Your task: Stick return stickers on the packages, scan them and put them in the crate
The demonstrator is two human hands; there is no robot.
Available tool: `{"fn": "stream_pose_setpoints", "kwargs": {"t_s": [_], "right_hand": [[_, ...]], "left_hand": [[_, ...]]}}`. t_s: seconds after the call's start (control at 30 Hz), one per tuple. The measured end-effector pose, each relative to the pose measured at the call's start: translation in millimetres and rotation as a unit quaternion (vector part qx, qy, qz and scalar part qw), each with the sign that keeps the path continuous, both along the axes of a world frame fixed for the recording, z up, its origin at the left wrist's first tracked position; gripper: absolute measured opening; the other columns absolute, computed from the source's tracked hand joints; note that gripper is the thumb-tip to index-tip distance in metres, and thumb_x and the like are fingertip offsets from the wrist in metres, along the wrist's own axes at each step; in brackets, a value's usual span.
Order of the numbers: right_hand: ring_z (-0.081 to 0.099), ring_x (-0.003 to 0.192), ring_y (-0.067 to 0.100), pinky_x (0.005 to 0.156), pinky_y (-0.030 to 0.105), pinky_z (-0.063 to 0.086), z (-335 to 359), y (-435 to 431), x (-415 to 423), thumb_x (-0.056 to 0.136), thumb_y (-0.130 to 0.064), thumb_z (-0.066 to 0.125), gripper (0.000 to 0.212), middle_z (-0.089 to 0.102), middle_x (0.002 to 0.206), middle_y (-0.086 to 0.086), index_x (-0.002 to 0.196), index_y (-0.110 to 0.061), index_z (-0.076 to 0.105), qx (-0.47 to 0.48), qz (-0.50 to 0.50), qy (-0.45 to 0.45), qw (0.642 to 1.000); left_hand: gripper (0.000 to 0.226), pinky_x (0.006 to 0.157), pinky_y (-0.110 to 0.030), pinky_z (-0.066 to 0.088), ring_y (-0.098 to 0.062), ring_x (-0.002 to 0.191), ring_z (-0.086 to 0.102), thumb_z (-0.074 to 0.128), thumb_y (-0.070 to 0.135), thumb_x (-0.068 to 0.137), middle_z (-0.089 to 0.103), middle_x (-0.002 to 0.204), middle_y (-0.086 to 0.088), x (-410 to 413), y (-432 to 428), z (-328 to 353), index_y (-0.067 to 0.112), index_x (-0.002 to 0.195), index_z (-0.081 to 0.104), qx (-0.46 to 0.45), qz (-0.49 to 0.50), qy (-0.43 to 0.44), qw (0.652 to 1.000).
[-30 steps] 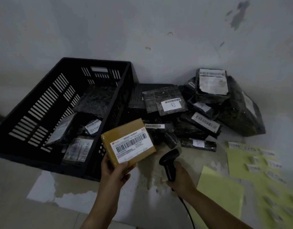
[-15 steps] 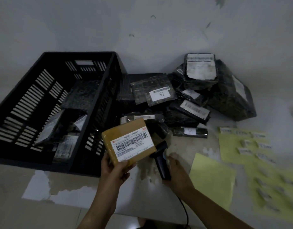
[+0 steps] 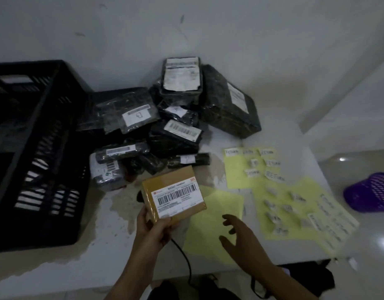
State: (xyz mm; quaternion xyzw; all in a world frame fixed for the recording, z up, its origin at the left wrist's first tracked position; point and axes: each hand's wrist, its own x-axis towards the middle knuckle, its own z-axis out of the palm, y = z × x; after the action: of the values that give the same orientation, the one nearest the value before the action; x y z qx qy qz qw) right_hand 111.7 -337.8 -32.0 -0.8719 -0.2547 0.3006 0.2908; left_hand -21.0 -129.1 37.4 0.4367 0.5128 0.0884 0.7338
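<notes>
My left hand [image 3: 153, 229] grips a brown cardboard package [image 3: 173, 194] by its lower corner, its white barcode label facing up. My right hand [image 3: 235, 233] hovers with fingers spread and empty over a blank yellow sheet [image 3: 212, 226]. The scanner lies mostly hidden behind the package; a sliver of it [image 3: 139, 194] and its black cable [image 3: 184, 256] show. White return stickers [image 3: 273, 163] lie on yellow backing sheets [image 3: 236, 174] to the right. A black slotted crate [image 3: 46, 148] stands at the left. A pile of black wrapped packages [image 3: 176, 131] sits against the wall.
A purple mesh basket [image 3: 370, 193] lies on the floor at the right, beyond the white table's edge [image 3: 312, 144]. A dark bag [image 3: 305, 280] sits below the table's near edge. A grey wall stands right behind the pile.
My right hand has let go of the scanner and moved right, over the yellow sheets, fingers spread. The scanner now lies on the table behind the package. The view has swung right.
</notes>
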Motion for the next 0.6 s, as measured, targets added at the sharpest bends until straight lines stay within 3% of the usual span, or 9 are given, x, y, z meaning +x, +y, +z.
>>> {"fn": "stream_pose_setpoints", "kwargs": {"t_s": [0.17,0.33,0.47,0.6], "right_hand": [[0.058,0.094,0.003,0.074,0.023,0.045,4,-26,54,0.091,-0.031,0.067,0.046,0.06,0.119,-0.013,0.134,-0.027,0.051,0.031,-0.1,-0.027,0.994],[0.061,0.098,0.02,0.079,0.03,0.046,1,-17,131,0.09,-0.019,0.068,0.04,0.063,0.122,0.001,0.128,-0.014,0.056,0.057,-0.185,-0.072,0.978],[0.059,0.112,0.034,0.095,0.042,0.048,-11,-5,184,0.088,-0.021,0.067,0.043,0.06,0.129,0.014,0.129,-0.009,0.059,-0.006,-0.184,-0.125,0.975],[0.056,0.114,0.038,0.094,0.043,0.046,-26,-1,212,0.087,-0.025,0.066,0.042,0.06,0.13,0.016,0.127,-0.01,0.062,-0.112,-0.114,-0.18,0.971]], "left_hand": [[0.044,0.08,-0.039,0.05,-0.024,0.1,0.076,0.062,0.015,0.1,0.075,0.118,0.009,29,-22,2,0.044,0.132,0.051,-0.001,-0.029,-0.01,1.0],[0.053,0.096,-0.048,0.051,-0.02,0.102,0.076,0.063,0.02,0.101,0.073,0.123,0.01,56,-31,8,0.043,0.144,0.043,0.012,-0.061,-0.015,0.998],[0.056,0.099,-0.048,0.052,-0.02,0.102,0.076,0.065,0.023,0.099,0.073,0.124,0.01,71,-35,14,0.044,0.145,0.041,0.024,-0.067,-0.02,0.997],[0.053,0.095,-0.044,0.054,-0.019,0.102,0.076,0.065,0.024,0.099,0.074,0.122,0.013,78,-37,16,0.048,0.141,0.042,0.032,-0.059,-0.018,0.998]]}}
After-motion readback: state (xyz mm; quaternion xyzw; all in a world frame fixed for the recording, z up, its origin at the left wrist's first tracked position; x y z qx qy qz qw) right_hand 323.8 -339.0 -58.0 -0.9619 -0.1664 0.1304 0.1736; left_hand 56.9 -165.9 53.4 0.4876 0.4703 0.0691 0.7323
